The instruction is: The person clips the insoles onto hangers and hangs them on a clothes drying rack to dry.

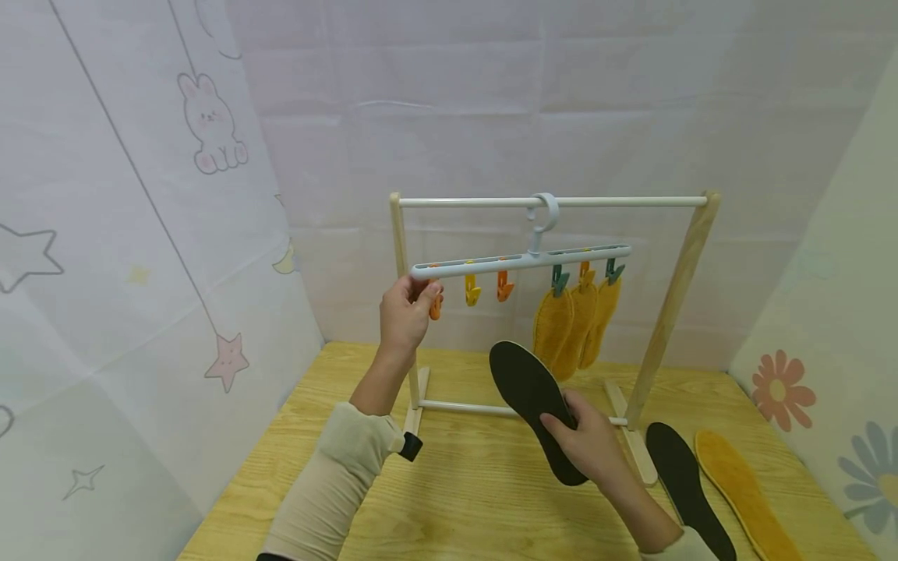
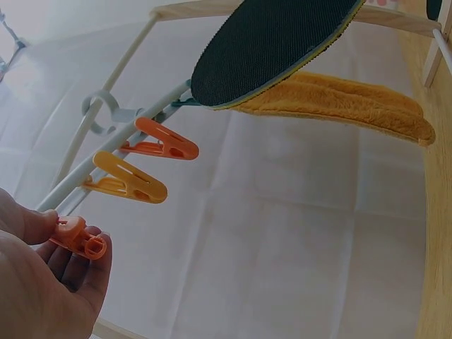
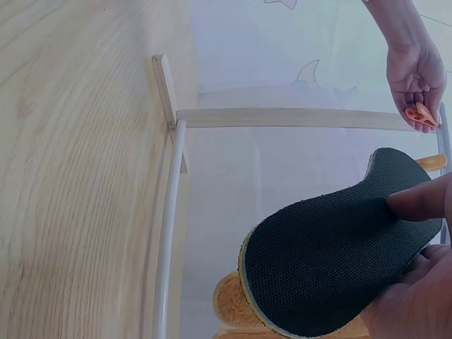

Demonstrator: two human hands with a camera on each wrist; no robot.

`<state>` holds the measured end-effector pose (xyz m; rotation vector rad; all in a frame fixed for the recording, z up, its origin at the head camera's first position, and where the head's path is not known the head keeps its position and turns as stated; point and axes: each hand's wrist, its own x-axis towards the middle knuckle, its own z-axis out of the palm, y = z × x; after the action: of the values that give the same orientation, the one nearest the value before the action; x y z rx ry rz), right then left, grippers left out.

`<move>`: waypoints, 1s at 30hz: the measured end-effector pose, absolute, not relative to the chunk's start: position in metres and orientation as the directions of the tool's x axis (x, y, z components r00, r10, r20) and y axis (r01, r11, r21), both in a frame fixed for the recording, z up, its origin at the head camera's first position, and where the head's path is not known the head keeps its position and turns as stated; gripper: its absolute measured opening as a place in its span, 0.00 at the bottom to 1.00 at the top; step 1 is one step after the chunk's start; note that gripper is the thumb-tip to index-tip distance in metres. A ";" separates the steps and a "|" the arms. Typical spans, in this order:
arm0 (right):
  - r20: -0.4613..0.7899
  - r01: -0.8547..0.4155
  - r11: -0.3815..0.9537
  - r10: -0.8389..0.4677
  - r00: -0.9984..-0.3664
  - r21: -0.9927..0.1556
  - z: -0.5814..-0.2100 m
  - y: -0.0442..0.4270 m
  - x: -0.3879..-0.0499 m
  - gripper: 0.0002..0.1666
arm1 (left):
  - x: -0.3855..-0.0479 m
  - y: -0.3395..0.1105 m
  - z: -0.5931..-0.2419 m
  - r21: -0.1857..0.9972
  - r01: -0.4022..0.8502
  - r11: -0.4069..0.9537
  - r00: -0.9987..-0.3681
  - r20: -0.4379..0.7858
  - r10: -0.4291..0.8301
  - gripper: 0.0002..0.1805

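At the left end of the pale hanger [image 1: 484,266], my left hand [image 1: 407,315] pinches an orange clip [image 2: 79,238] between thumb and fingers. My right hand [image 1: 592,438] grips an insole [image 1: 529,393] near its lower end, its dark backing facing me. The insole tilts in front of the rack, apart from the clips. A yellow clip [image 1: 471,290] and another orange clip [image 1: 503,287] hang bare to the right of the left hand. On the hanger's right half, three furry orange insoles [image 1: 553,327] hang from clips.
The hanger hooks over the top bar [image 1: 631,202] of a wooden rack [image 1: 673,312]. On the table [image 1: 463,499] at right lie a dark insole [image 1: 684,483] and an orange furry insole [image 1: 744,491]. Printed cloth walls stand behind and at both sides.
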<state>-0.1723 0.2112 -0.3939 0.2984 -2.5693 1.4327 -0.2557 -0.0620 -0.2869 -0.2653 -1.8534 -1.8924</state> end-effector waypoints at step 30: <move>0.261 -0.286 0.492 -0.120 -0.958 -0.822 -0.389 0.194 -0.177 0.11 | -0.259 -0.062 -0.289 0.880 0.474 0.026 -0.862 0.470 -0.191 0.05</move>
<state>-0.1766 0.1939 -0.3892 0.3516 -2.5635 1.4616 -0.2586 -0.0618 -0.2891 -0.2873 -1.8457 -1.8871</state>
